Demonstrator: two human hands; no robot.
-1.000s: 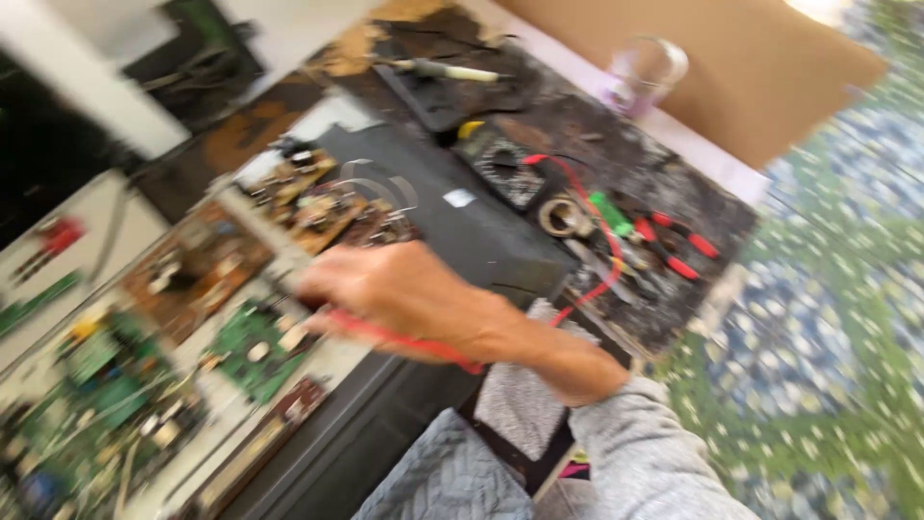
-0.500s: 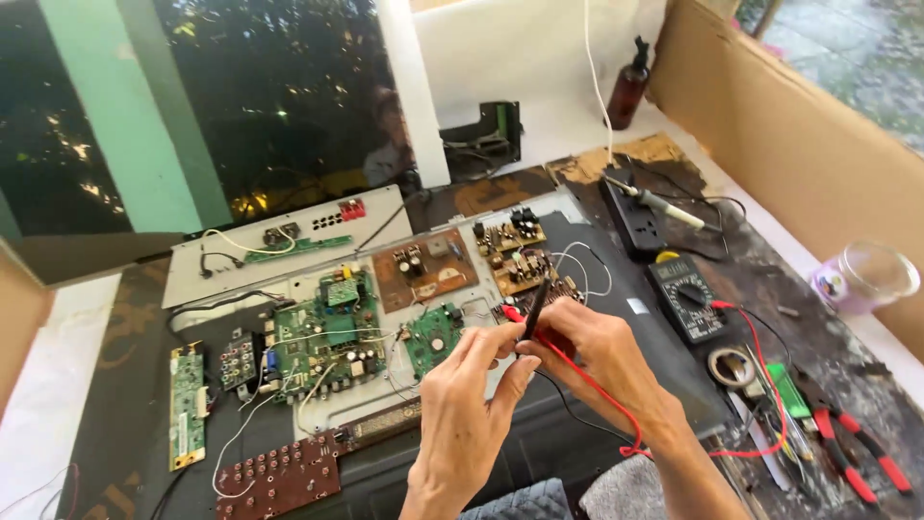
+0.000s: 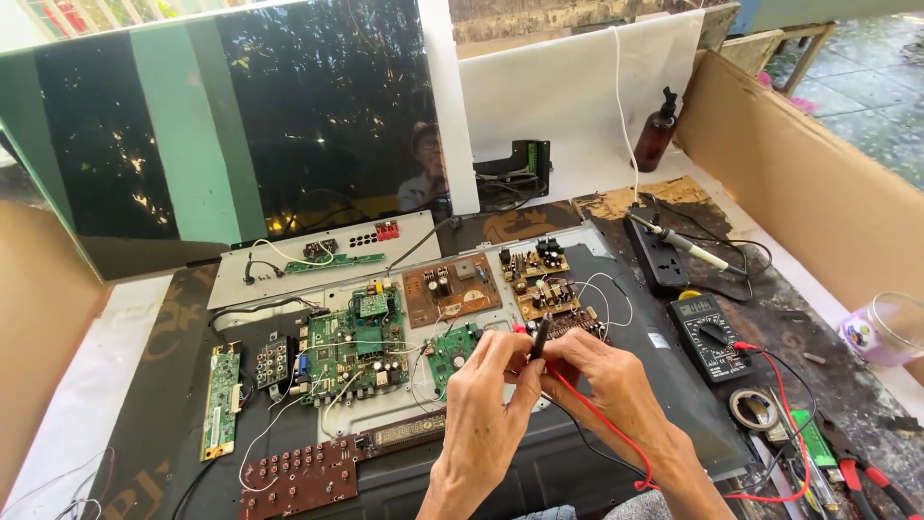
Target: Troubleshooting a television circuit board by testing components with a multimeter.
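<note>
My left hand (image 3: 486, 404) and my right hand (image 3: 602, 380) meet over the middle of a bench, above a dark flat panel (image 3: 539, 462). Both pinch the multimeter probes: a black probe (image 3: 541, 337) stands up between the fingertips, and a red lead (image 3: 602, 429) runs from my right hand down past the wrist. The leads go to a black multimeter (image 3: 710, 335) at the right. Just beyond my fingers lie a small green circuit board (image 3: 450, 349) and brown boards (image 3: 547, 299).
A large green board (image 3: 356, 342), a brown power board (image 3: 450, 287), a narrow green strip board (image 3: 221, 387) and a brown button board (image 3: 300, 474) lie left. A soldering iron (image 3: 685, 243), power strip (image 3: 658, 252), tape roll (image 3: 753, 408), red-handled pliers (image 3: 866, 474), brown bottle (image 3: 658, 133) and plastic cup (image 3: 884, 329) stand right.
The view swung from a blurred look at the right side to the whole bench. My left hand came in and both hands now hold the probes together.
</note>
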